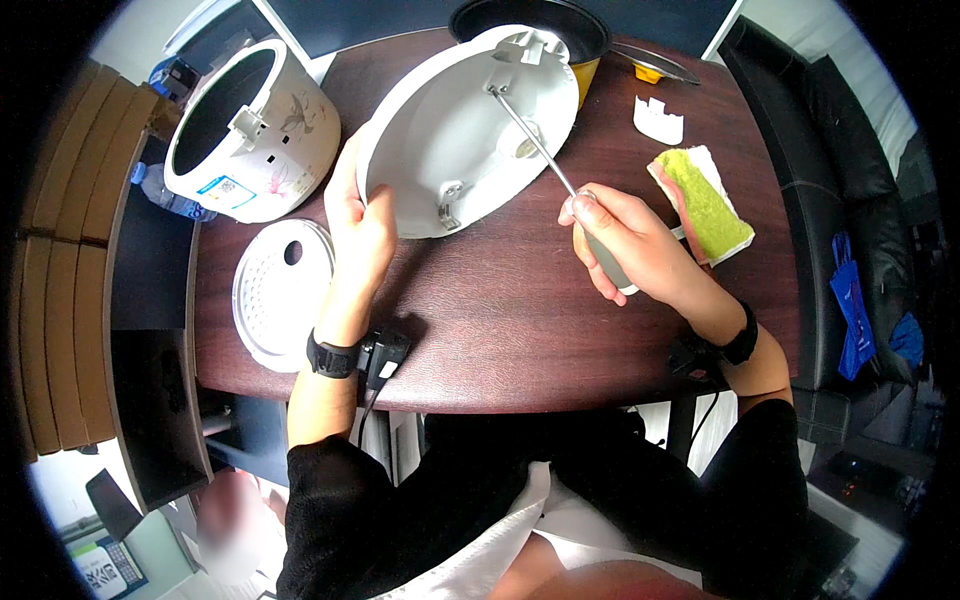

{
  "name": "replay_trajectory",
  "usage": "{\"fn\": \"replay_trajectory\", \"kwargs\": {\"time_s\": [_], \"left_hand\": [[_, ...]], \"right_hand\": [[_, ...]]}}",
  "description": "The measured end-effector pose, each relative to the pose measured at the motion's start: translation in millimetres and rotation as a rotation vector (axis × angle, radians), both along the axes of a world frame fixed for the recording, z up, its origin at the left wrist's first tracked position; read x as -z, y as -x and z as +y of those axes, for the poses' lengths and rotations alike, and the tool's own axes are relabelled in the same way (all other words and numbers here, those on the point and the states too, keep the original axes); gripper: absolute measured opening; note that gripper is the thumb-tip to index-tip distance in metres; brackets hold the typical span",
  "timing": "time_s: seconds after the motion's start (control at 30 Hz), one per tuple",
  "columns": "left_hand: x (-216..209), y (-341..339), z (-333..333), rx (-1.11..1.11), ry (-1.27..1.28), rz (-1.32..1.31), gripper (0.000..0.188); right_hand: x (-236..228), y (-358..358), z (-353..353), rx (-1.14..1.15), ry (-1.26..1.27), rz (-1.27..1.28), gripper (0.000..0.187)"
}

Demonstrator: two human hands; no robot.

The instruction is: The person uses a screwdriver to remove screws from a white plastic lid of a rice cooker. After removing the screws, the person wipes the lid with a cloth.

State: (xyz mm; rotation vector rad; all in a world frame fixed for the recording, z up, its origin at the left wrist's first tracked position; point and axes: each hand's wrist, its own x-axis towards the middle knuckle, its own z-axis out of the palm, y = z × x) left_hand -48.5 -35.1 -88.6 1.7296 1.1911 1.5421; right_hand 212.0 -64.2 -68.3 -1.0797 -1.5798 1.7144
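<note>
My left hand [362,205] grips the lower left rim of a white plastic rice cooker lid [420,165], thumb in front and fingers partly hidden behind it. The lid is held tilted above the table, its hollow inner side facing me. In my right hand [625,240] is a screwdriver [545,155] with a grey-and-white handle, fingers closed round it. The screwdriver's tip meets a small fitting near the lid's upper inside. Left of the lid stands a white rice cooker body [300,150] with a flower print, its top open.
A white perforated disc [262,300] lies by my left forearm. Right of my right hand are a green-and-white cloth [712,205] and a small white plastic piece [658,122]. A dark-lined yellow pot [588,80] and a lid with a yellow knob [648,75] sit at the back.
</note>
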Motion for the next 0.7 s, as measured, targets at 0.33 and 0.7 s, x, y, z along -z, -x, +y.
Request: {"fn": "replay_trajectory", "kwargs": {"time_s": [0.33,0.7], "left_hand": [[-2.3,-1.7,-1.4,-0.022,-0.052,0.059,0.056],[-1.5,-0.7,-0.9,-0.037,-0.049,0.071,0.056]], "right_hand": [[-2.2,1.4,-2.6,0.01,0.046,0.038,0.034],[-1.2,5.6,-4.5,0.03,0.028,0.033,0.035]]}}
